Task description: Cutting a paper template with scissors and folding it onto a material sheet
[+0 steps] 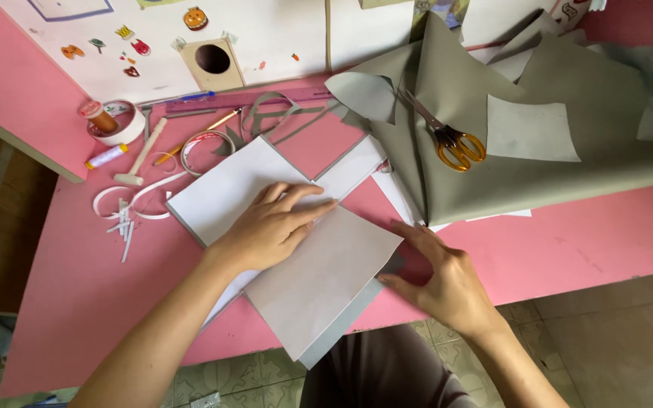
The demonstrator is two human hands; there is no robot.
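My left hand [270, 227] lies flat, fingers together, pressing on a white paper sheet [323, 283] that sits on a grey board [341, 332] overhanging the pink table's [591, 242] front edge. A second white sheet [228, 185] lies under it, toward the back left. My right hand [440, 276] rests with spread fingers at the right edge of the paper and grey board, touching them. Neither hand grips anything.
A large sheet of grey leather-like material [493, 143] covers the back right, with orange-handled scissors [451, 140] on it. At the left lie a tape roll [122, 125], thread spools [106, 156], a small mallet [141, 155], a pencil, rulers and paper strips [126, 211].
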